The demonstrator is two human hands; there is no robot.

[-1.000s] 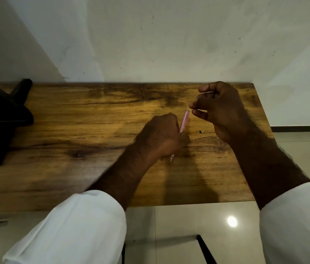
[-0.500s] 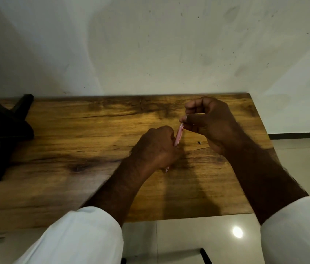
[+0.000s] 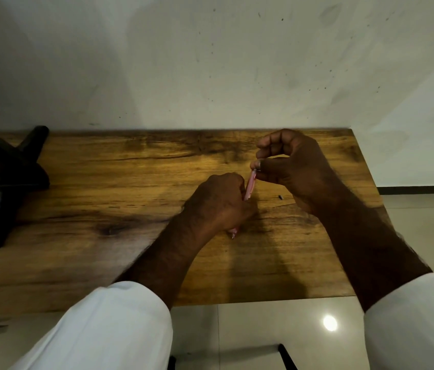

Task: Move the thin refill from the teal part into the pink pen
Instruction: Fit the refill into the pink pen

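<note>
Feeding refill (image 3: 254,170) in – left hand (image 3: 218,204) fisted round pink pen (image 3: 250,186), right hand (image 3: 290,169) pinching refill's end at pen's top – push straight, gently

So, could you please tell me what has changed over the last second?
The right hand closed in on the pink pen and now pinches its upper end; the thin refill seen in its fingers earlier no longer shows. The left hand still grips the pen over the table.

Wooden table (image 3: 103,236) against speckled white wall (image 3: 210,62); glossy tiled floor (image 3: 263,329) reflecting light spot (image 3: 330,322).
</note>
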